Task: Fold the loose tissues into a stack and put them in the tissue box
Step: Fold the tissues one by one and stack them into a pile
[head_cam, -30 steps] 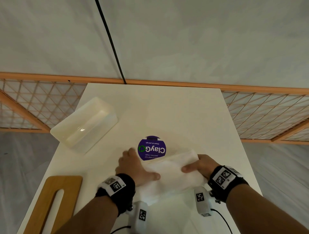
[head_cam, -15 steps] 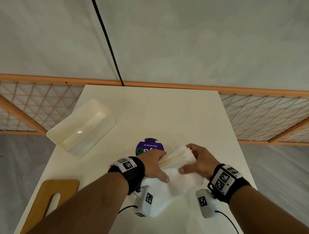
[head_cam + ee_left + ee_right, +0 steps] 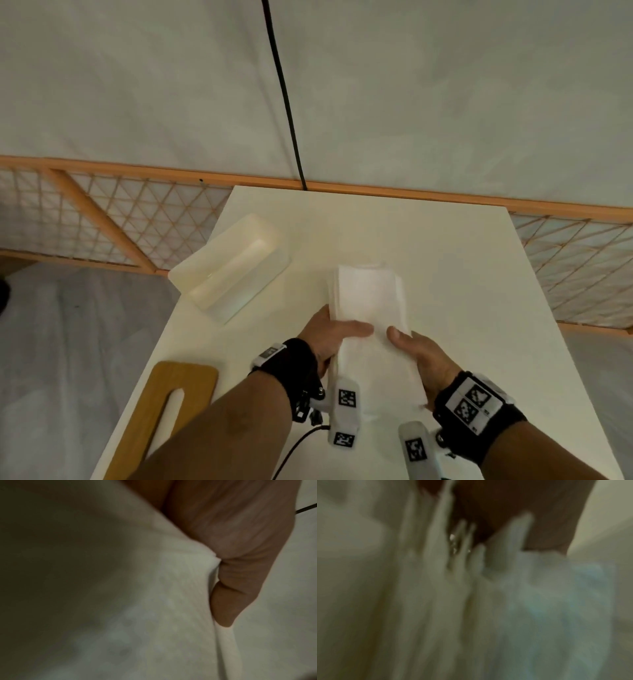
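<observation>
A stack of white tissues [image 3: 368,308] is held up above the white table [image 3: 445,274], long side pointing away from me. My left hand [image 3: 329,334] grips its left edge, thumb on top and fingers underneath. My right hand [image 3: 416,353] grips the right edge the same way. The left wrist view shows my thumb [image 3: 240,574] pressed into the tissue [image 3: 154,588]. The right wrist view is a blur of tissue layers [image 3: 453,588]. The translucent tissue box [image 3: 229,267] lies open at the table's left edge.
A wooden lid with a slot [image 3: 168,407] lies at the table's near left corner. A wooden lattice rail [image 3: 137,222] runs behind the table, and a black cable [image 3: 284,102] hangs down the wall.
Both hands lifted the tissue stack off the table and turned it lengthwise away from me. It now hides the purple round sticker seen earlier. The head view shifted.
</observation>
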Motion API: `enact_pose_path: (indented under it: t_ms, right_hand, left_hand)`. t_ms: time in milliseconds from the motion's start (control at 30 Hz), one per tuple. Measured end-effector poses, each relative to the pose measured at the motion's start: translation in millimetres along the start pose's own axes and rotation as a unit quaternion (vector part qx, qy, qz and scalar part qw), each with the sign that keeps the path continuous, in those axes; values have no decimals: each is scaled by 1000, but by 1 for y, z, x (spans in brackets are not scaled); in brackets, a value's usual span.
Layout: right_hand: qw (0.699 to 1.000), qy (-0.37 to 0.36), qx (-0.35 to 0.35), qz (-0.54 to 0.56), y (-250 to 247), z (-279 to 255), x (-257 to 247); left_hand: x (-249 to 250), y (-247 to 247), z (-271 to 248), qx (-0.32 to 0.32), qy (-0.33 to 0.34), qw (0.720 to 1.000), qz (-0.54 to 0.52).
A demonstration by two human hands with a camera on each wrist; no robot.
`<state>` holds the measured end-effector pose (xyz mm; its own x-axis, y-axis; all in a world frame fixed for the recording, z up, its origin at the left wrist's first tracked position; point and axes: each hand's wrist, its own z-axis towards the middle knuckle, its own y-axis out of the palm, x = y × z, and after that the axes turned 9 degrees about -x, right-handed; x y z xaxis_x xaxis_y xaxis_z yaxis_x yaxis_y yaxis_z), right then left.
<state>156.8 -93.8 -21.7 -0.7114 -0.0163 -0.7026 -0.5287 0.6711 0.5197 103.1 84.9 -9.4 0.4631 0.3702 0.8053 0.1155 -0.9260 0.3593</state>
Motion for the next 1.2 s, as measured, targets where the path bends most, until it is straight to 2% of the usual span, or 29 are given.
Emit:
enact_pose_path:
  t_ms: [67, 233, 267, 333, 367, 400, 433, 467, 500, 533, 567, 633, 700, 733, 833, 933, 1000, 1133, 1200]
  right_hand:
    - [999, -17, 32, -35, 1, 4, -3]
    - [998, -32, 36, -31, 8, 6, -8]
    - [998, -33, 35, -32, 9, 6, -8]
    - [998, -35, 45, -34, 10, 5, -8]
    - [997, -37, 54, -34, 11, 4, -8]
    - [997, -42, 63, -30, 11, 3, -8]
    - [996, -48, 71, -27, 10, 1, -9]
    - [995, -56, 79, -21, 9, -1, -9]
    - [994, -61, 87, -16, 7, -4, -11]
    - [994, -65, 93, -10, 7, -7, -13]
    - [993, -71, 98, -4, 5, -10, -15]
    - [990, -83, 113, 5, 2, -16, -19]
    - [987, -96, 131, 13, 0, -22, -25]
    - [985, -103, 135, 18, -1, -25, -29]
    - [982, -117, 141, 42, -1, -32, -40]
    - [982, -124, 131, 57, 1, -38, -51]
    - [981, -134, 120, 67, 2, -42, -58]
    - [977, -161, 94, 103, 7, -53, -76]
    - [978, -158, 86, 101, 9, -56, -80]
  left_hand:
    - [1, -4, -3, -3, 4, 1000, 14]
    - [12, -9, -8, -44, 0, 997, 65]
    - [20, -9, -12, -30, -2, 996, 83]
    - [39, -17, -17, 64, 13, 983, 171]
    - [47, -29, -19, 137, 45, 959, 246]
    - [55, -45, -20, 228, 70, 911, 337]
    - [62, -63, -24, 310, 68, 844, 433]
    - [66, -83, -26, 354, 25, 776, 522]
    - [70, -101, -29, 361, -51, 720, 591]
    - [71, -115, -33, 345, -138, 686, 626]
    - [71, -126, -36, 326, -201, 668, 638]
    - [67, -134, -39, 284, -241, 649, 663]
    - [63, -127, -37, 254, -219, 640, 692]
    - [62, -117, -35, 243, -202, 646, 695]
    - [61, -76, -29, 220, -156, 689, 673]
    - [49, -30, -29, 178, -119, 699, 683]
    - [34, -1, -33, 136, -100, 681, 713]
    - [2, 35, -42, 5, -75, 603, 794]
    - [-9, 38, -48, -41, -47, 581, 811]
